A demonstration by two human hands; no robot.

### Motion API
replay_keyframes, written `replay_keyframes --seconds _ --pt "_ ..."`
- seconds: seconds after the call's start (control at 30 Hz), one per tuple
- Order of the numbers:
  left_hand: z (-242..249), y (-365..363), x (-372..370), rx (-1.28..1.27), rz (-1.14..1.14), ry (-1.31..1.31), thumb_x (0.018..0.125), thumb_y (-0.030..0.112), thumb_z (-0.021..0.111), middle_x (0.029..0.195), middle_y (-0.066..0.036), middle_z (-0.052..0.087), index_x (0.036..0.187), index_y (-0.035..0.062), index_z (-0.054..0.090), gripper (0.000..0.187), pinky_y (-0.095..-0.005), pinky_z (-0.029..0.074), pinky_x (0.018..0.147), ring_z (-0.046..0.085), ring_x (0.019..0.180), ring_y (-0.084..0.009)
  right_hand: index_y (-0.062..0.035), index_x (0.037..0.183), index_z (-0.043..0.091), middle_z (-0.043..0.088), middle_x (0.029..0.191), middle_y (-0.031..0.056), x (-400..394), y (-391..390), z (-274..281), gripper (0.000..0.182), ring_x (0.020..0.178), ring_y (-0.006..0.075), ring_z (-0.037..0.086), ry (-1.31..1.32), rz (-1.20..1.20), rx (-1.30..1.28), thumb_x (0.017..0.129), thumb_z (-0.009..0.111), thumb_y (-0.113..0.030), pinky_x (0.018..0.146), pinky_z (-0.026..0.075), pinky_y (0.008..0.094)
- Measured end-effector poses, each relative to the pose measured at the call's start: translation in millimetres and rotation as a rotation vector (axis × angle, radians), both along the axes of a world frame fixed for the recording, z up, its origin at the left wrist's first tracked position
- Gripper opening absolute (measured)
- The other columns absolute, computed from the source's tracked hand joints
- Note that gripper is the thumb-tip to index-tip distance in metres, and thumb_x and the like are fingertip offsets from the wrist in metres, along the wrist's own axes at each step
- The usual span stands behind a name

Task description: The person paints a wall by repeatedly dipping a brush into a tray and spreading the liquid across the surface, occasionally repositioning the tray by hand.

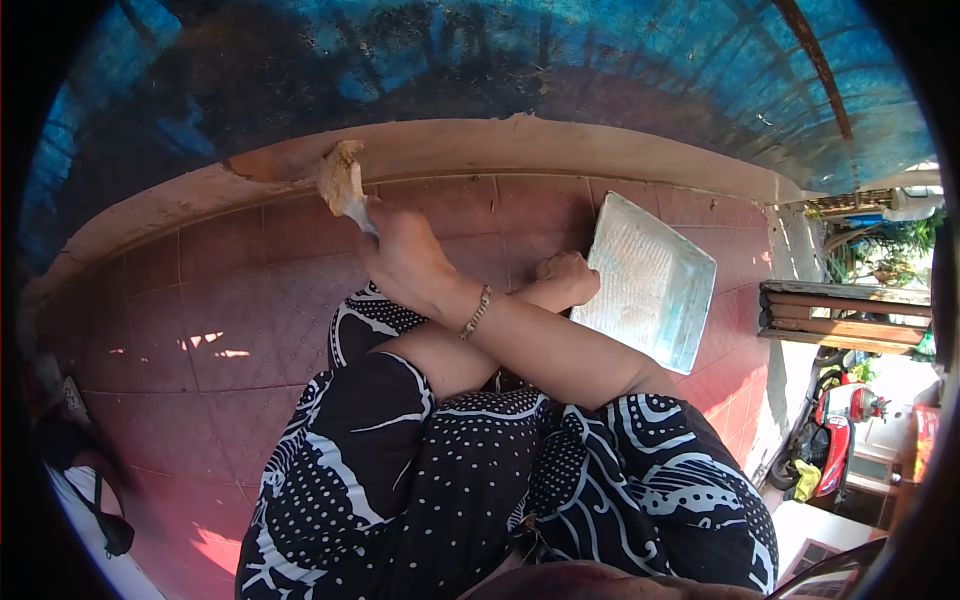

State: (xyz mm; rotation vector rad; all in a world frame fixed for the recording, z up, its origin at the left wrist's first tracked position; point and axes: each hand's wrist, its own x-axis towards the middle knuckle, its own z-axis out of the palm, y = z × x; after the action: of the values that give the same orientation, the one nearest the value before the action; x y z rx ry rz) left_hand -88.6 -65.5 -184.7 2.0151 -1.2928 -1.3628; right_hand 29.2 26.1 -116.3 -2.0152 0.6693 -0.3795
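Note:
My right hand [405, 255] reaches across to the left, over my other forearm, closed around the handle of a paintbrush [343, 180]. The brush's head is coated in beige and lies against the pale strip [450, 150] at the wall's foot. Below and to the right, my left hand [568, 279] has its fingers curled at the left edge of a paint tray [650, 275]. The tray is whitish with pale blue-green stains and a ridged inside, and rests tilted on the red tiles.
The blue, dark-stained wall [500, 60] curves across the top. Red floor tiles [230, 340] surround my patterned black-and-white clothing [480, 480]. A dark bag [95, 490] is at the lower left. A wooden post [845, 318] and a red motorbike [832, 440] stand at the right.

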Motion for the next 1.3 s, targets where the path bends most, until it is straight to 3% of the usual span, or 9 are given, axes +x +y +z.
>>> replay_keyframes --seconds 0.17,0.23,0.43,0.53,0.8,0.87,1.07,1.13,1.3 --pt "11.7 4.2 17.5 -0.032 0.014 0.062 0.079 0.027 0.044 0.102 -0.025 0.061 0.097 -0.0063 0.062 0.043 -0.0437 0.046 0.082 0.060 0.094 -0.0391 0.0009 0.107 0.056 0.058 0.093 0.0264 -2.9 -28.1 -21.3 0.031 0.087 0.0414 0.056 0.046 0.202 -0.178 0.078 0.046 -0.005 0.077 0.045 0.0433" --pt "31.5 16.8 28.5 -0.239 -0.329 -0.022 0.081 0.027 0.043 0.099 -0.025 0.061 0.095 -0.0036 0.063 0.039 -0.0441 0.046 0.081 0.060 0.094 -0.0371 0.0006 0.113 0.055 0.059 0.099 0.0244 -21.1 -54.3 -2.5 0.037 0.091 0.0406 0.057 0.186 0.177 -0.286 0.077 0.049 -0.004 0.080 0.046 0.0401" --pt "-8.8 -0.7 2.7 -0.184 -0.133 0.089 0.085 0.026 0.042 0.104 -0.023 0.059 0.101 -0.0011 0.060 0.036 -0.0421 0.045 0.081 0.059 0.095 -0.0321 0.0065 0.117 0.051 0.061 0.100 0.0177 -114.0 -90.3 3.7 0.036 0.092 0.0175 0.057 0.136 -0.138 -0.394 0.084 0.054 -0.006 0.080 0.044 0.0263" --pt "-4.3 5.8 4.5 -0.189 -0.126 0.087 0.085 0.026 0.042 0.104 -0.023 0.059 0.101 -0.0011 0.060 0.036 -0.0420 0.045 0.081 0.059 0.095 -0.0319 0.0078 0.117 0.051 0.062 0.102 0.0157 -105.1 -60.8 28.8 0.036 0.091 0.0194 0.058 0.196 -0.147 -0.113 0.084 0.054 -0.005 0.080 0.044 0.0265" --pt "0.5 25.9 13.4 -0.163 -0.105 0.079 0.086 0.026 0.042 0.105 -0.023 0.059 0.102 -0.0009 0.059 0.036 -0.0416 0.045 0.081 0.059 0.096 -0.0314 -0.0003 0.112 0.055 0.060 0.091 0.0237 48.2 -1.9 11.3 0.031 0.086 0.0367 0.059 0.020 0.405 -0.201 0.083 0.054 -0.010 0.075 0.046 0.0356" --pt "1.3 26.7 15.3 -0.163 -0.090 0.084 0.086 0.026 0.042 0.105 -0.023 0.059 0.102 -0.0008 0.059 0.036 -0.0415 0.045 0.082 0.059 0.096 -0.0313 -0.0025 0.110 0.054 0.058 0.083 0.0267 74.1 -4.0 0.7 0.031 0.076 0.0426 0.057 -0.136 0.422 -0.319 0.082 0.051 -0.014 0.069 0.045 0.0473" --pt "1.6 31.4 22.1 -0.187 -0.076 0.105 0.086 0.026 0.042 0.105 -0.022 0.059 0.102 -0.0007 0.059 0.036 -0.0412 0.045 0.082 0.059 0.096 -0.0309 -0.0025 0.112 0.053 0.059 0.081 0.0257 7.5 -24.6 3.8 0.033 0.075 0.0431 0.057 -0.009 0.256 -0.317 0.080 0.050 -0.011 0.067 0.044 0.0488" --pt "2.4 27.3 26.7 -0.187 -0.072 0.113 0.086 0.026 0.042 0.106 -0.022 0.059 0.102 -0.0006 0.059 0.036 -0.0411 0.045 0.082 0.058 0.096 -0.0308 -0.0008 0.113 0.053 0.058 0.081 0.0238 -11.7 -17.4 24.7 0.033 0.075 0.0395 0.060 0.225 0.071 -0.222 0.080 0.050 -0.007 0.066 0.047 0.0398" --pt "2.6 30.4 21.8 -0.199 -0.068 0.126 0.086 0.027 0.042 0.106 -0.022 0.059 0.103 -0.0005 0.059 0.036 -0.0408 0.045 0.082 0.058 0.097 -0.0305 -0.0004 0.113 0.052 0.058 0.086 0.0239 29.5 13.0 39.3 0.033 0.076 0.0390 0.060 0.162 0.305 -0.313 0.081 0.050 -0.008 0.065 0.047 0.0401"
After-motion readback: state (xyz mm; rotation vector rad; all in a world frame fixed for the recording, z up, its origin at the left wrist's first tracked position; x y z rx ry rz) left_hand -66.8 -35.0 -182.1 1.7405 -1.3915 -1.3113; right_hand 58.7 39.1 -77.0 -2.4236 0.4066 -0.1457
